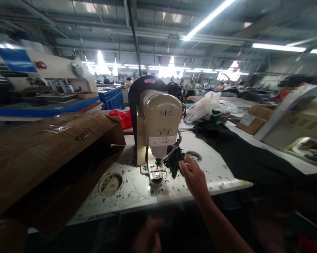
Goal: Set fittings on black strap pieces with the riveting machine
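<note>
A cream-coloured sewing-type machine head [162, 119] stands at the middle of a white worktable [137, 195]. Light falls on the small metal plate [156, 175] under its needle area. Right of the needle, a crumpled black fabric piece [175, 160] lies against the machine's bent metal lever [171, 151]. My right hand [192, 174] is at the fabric's right edge, fingers curled and closed on it; its exact grip is partly hidden. Low in front of the table, my left hand [150, 233] is dark and smeared by motion, so its fingers cannot be made out.
A big brown cardboard box [55, 140] takes up the left side. Long black cloth [242, 151] drapes over the right side, near a white plastic bag [204, 107] and a small carton [255, 117]. Small dark scraps dot the tabletop around two round recesses. Other machines flank both sides.
</note>
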